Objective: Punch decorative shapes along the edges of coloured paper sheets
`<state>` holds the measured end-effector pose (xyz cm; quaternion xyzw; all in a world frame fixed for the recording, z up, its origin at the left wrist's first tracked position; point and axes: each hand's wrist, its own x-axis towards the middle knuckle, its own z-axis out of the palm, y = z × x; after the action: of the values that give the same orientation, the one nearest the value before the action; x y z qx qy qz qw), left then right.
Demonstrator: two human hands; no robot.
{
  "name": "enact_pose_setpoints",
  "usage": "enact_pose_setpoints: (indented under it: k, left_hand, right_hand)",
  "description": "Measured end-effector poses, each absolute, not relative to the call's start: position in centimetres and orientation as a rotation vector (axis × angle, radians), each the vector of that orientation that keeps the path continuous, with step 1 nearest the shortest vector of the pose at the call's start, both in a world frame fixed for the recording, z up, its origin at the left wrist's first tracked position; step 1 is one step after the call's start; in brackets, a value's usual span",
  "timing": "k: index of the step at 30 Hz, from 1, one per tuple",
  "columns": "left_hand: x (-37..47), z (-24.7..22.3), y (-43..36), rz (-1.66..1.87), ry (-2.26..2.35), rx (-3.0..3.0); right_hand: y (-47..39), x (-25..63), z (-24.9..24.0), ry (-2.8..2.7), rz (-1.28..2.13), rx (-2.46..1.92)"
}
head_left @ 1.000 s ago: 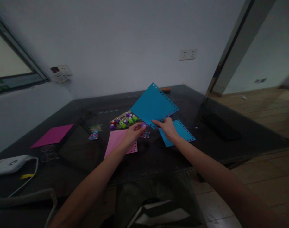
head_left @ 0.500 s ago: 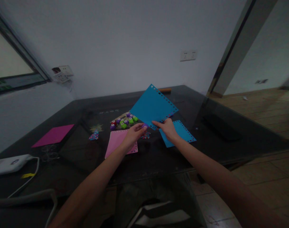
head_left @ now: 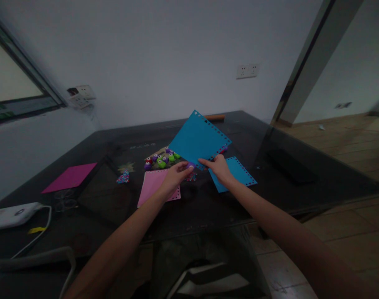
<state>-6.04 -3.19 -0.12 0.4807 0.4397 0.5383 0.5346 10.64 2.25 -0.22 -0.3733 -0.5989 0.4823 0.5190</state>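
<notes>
My left hand [head_left: 177, 175] is closed around a small purple paper punch [head_left: 191, 165], pressed against the lower corner of a blue sheet of paper [head_left: 198, 139]. Gripping that sheet by its lower right edge is my right hand [head_left: 218, 168], thumb below and index finger pointing along the paper. Small punched holes line two edges of the raised sheet. Beneath the hands lies a little pile of coloured paper bits [head_left: 191, 177]. A pink sheet [head_left: 152, 185] with edge holes lies under my left forearm, and another blue sheet [head_left: 239, 174] with edge holes lies by my right wrist.
Several purple, green and red punches [head_left: 161, 160] sit behind the pink sheet. Further left are a small heap of confetti [head_left: 123, 177], a magenta sheet [head_left: 71, 177], glasses [head_left: 65, 200] and a white device [head_left: 15, 216] with a cable. A black slab [head_left: 290, 166] lies at right.
The raised blue sheet has shifted slightly left and tilted a little lower. Both hands keep their hold, nearly in the same place.
</notes>
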Motion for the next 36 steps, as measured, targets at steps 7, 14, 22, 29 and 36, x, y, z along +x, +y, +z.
enact_pose_setpoints:
  k: [7,14,22,29,36]
  left_hand:
    - [-5.9,-0.2,-3.2,1.290,1.049,1.122]
    - [-5.7,0.2,-3.7,1.299,1.078,1.152]
    - [-5.5,0.4,-3.8,1.300,1.014,1.157]
    - [-5.6,0.2,-3.7,1.307,1.008,1.174]
    - [-5.5,0.4,-3.7,1.292,1.059,1.143]
  right_hand:
    - [2.7,10.7,-1.0,-1.508,1.114,-0.896]
    - [2.2,10.4,-0.7,-1.501,1.167,-0.889]
    - [2.0,10.3,-0.5,-1.543,1.174,-0.898]
    - [1.8,10.2,-0.2,-1.537,1.192,-0.907]
    - [1.6,10.2,-0.2,-1.543,1.205,-0.904]
